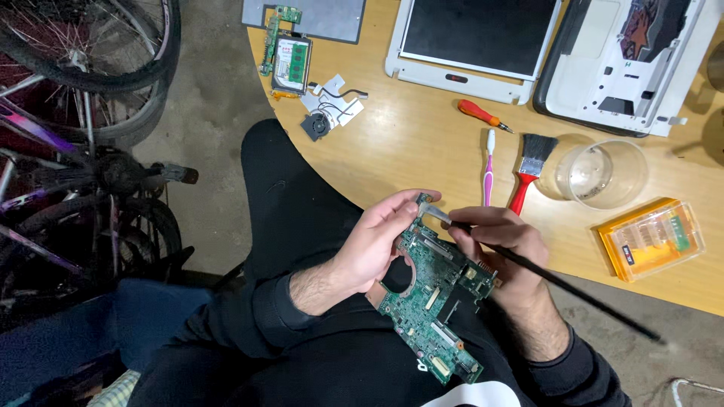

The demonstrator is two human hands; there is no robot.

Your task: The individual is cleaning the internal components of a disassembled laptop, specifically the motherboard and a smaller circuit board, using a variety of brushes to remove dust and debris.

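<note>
A green circuit board (434, 298) is held over the lap, nearest to the camera, off the table (422, 151). The left hand (373, 249) is closed on its upper edge, and the right hand (501, 237) is closed around a thin black brush (573, 290), whose tip is placed at the board's top corner. The disassembly seems already done: a white laptop case (633, 60), a screen panel (471, 45), a small fan (317, 124) and a smaller board (290, 60) are laid apart on the table. The cleaning of the board appears in progress; nothing is reassembled yet.
</note>
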